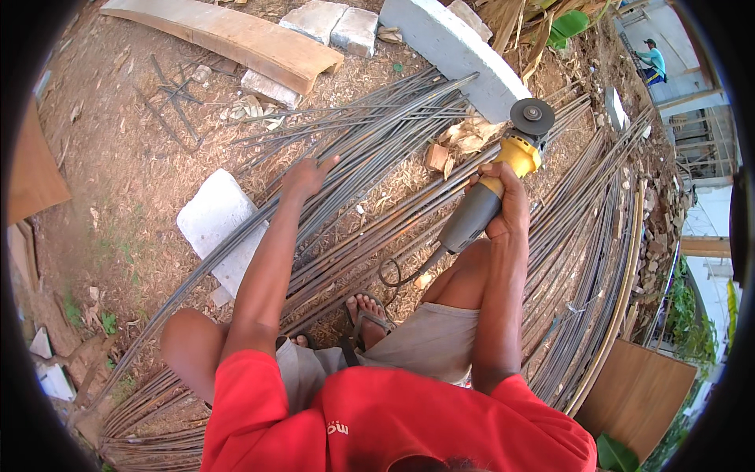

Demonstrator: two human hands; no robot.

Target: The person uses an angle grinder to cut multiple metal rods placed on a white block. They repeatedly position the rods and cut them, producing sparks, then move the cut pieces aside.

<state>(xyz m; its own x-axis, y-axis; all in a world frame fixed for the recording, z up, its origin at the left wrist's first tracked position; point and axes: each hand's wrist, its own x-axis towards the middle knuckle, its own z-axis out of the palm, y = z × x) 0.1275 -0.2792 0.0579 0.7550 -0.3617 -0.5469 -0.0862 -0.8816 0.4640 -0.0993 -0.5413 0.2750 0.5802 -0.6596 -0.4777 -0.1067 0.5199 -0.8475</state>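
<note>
My right hand is closed round an angle grinder with a dark grey body and yellow head. Its black disc points away from me, above the rods; I cannot tell whether it spins. A dark cord loops from the rear end. Over at the left, my left hand is closed at the edge of a bundle of grey steel rods, one finger or thumb stretched out and the other fingers partly hidden. The bundle rests across a pale concrete block and against a long grey slab.
Rusty rods run beneath the grinder, near my sandalled foot. More rods lie at the right. A curved wooden plank, a brick piece and bent rods lie farther off. Another person is at the far right.
</note>
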